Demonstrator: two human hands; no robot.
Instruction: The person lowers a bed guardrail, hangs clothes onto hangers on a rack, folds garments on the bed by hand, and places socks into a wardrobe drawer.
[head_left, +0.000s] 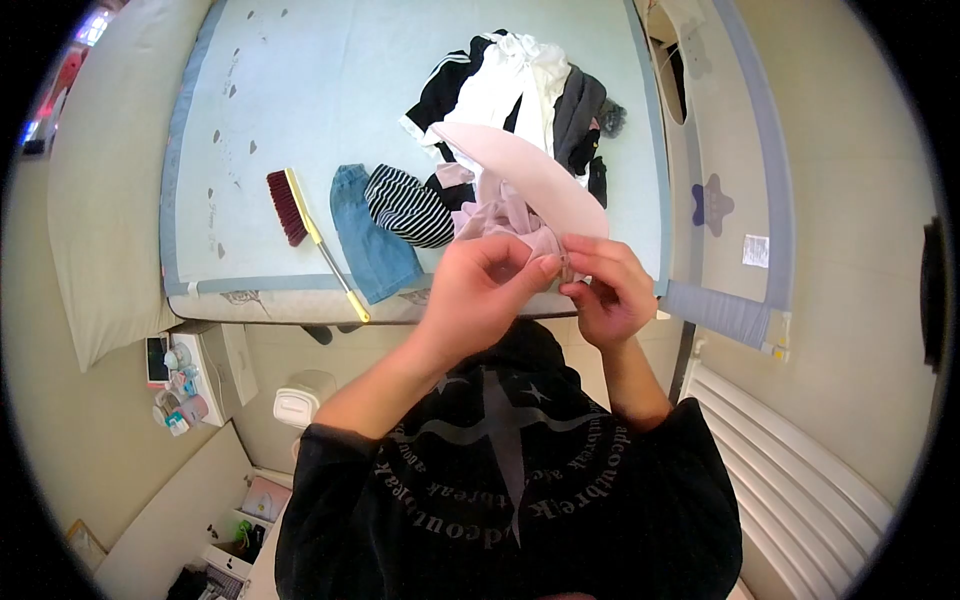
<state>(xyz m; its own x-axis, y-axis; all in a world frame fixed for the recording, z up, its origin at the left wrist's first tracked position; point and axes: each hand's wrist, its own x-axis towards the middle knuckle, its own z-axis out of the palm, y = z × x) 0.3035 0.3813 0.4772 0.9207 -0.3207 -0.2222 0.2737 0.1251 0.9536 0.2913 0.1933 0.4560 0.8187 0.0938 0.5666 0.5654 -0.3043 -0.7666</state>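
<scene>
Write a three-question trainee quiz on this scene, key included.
1. True or false: on the bed, the brush lies to the left of the blue denim garment.
2. Fill in: the patterned garment beside the blue denim garment has black and white ____.
3. Which item do the left hand and right hand hold? (a) the brush (b) the pale pink brimmed item (c) the patterned garment

Key: 1. True; 2. stripes; 3. b

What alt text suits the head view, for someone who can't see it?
A person's left hand and right hand pinch a thin pale-pink brimmed cloth item at a light-blue bed's edge. Beyond lies a white, black and grey clothes heap; to the left lie a black-and-white striped cloth, a blue garment and a maroon-bristled yellow brush.
</scene>
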